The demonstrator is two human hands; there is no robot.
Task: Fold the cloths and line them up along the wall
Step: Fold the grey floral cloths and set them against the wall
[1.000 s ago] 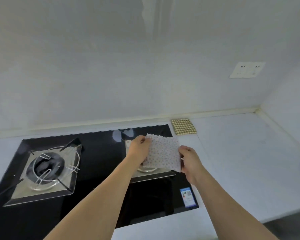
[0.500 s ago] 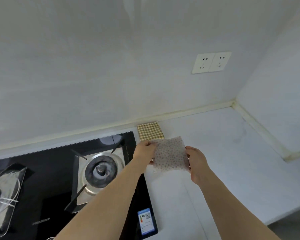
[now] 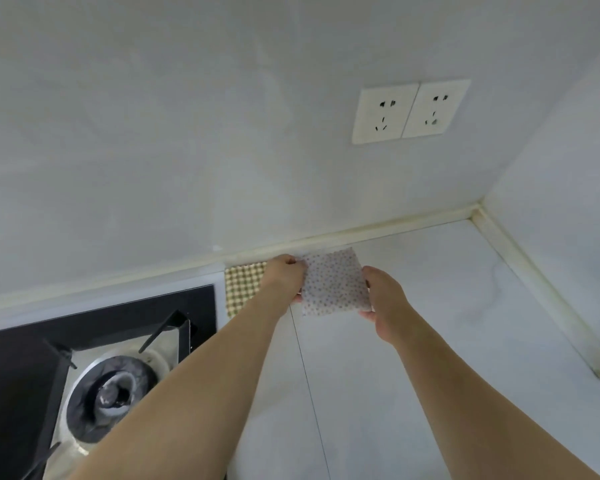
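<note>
I hold folded dotted cloth [image 3: 333, 284] by both side edges: left hand [image 3: 284, 277] pinches left edge, right hand [image 3: 383, 303] pinches right edge. Cloth sits low over white counter [image 3: 447, 306], far edge near wall seam; cannot tell if touching surface. Folded checked cloth [image 3: 245, 284] lies just left of my left hand, against wall. Step, as I judge: placing second cloth in row. Next move calls for setting it flat, edges squared with checked one, then releasing both pinches.

The left hand [image 3: 284, 278] covers the right part of the checked cloth [image 3: 244, 286], and the picture's left and bottom edges cut off the stove [image 3: 84, 358]. Whether the dotted cloth [image 3: 333, 282] touches the counter [image 3: 447, 306] (or hangs just above it) cannot be told.
</note>
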